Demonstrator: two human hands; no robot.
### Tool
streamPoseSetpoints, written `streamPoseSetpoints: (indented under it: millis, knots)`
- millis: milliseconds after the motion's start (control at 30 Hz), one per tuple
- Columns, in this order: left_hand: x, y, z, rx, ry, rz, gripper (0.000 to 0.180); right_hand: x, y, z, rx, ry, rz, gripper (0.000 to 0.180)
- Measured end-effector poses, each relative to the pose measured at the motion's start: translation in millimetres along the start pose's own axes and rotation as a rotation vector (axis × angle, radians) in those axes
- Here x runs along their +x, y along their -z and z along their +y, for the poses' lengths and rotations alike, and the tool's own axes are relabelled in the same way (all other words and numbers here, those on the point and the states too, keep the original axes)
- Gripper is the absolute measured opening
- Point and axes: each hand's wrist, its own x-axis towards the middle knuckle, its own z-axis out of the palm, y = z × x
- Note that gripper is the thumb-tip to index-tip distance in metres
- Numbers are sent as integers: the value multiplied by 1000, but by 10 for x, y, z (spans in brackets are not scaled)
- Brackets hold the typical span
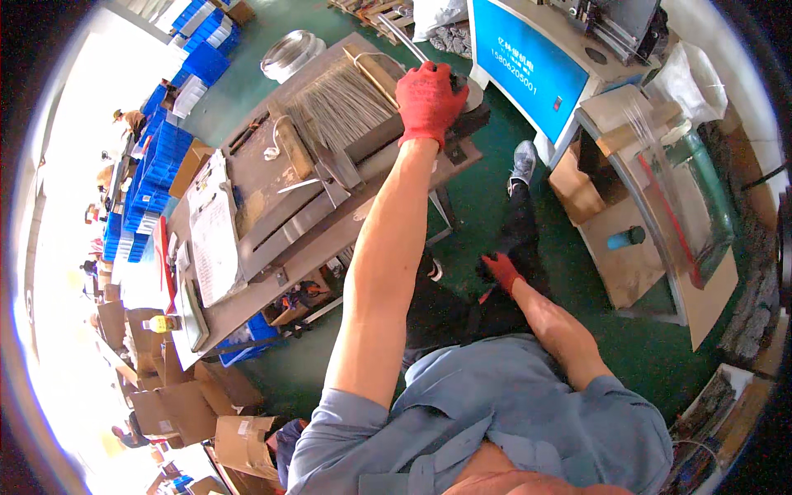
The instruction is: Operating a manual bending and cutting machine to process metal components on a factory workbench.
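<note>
My left hand, in a red glove, reaches out over the far right corner of the worktable. Its fingers are curled closed, with something dark at them that I cannot make out. A thin metal strip sticks out beyond the glove. Left of this hand lies a bundle of thin straight wires or rods. A worn wooden block and a pointed metal tool lie nearer. My right hand, also red-gloved, hangs low by my right leg, fingers loosely apart, holding nothing visible.
Paper sheets cover the table's left part. Coiled wire sits beyond it. A blue-fronted machine stands far right, with a metal-framed stand nearer. Blue bins and cardboard boxes fill the left side.
</note>
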Motion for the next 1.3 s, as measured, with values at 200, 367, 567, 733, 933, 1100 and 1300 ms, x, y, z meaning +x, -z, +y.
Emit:
streamPoseSetpoints:
  millis: [200, 367, 567, 733, 933, 1100, 1300]
  knots:
    - [115, -24, 210, -52, -26, 4, 31, 341, -21, 579, 32, 16, 18, 51]
    - [-20, 82, -34, 16, 13, -15, 29, 46, -20, -32, 30, 5, -62, 40]
    - [-16, 76, -8, -6, 6, -30, 28, -110, 77, -82, 128, 379, -131, 39]
    - [-12, 15, 56, -41, 4, -8, 30, -67, 121, -33, 186, 78, -115, 39]
    - [3, -7, 93, -60, 9, 5, 27, -56, 165, -36, 164, 61, -38, 39]
    - [-26, 59, 26, -21, 50, -16, 29, -275, 351, -297, -249, 190, -89, 42]
    - [101, 34, 181, -28, 64, -12, 27, 684, 309, 906, 101, 152, -273, 43]
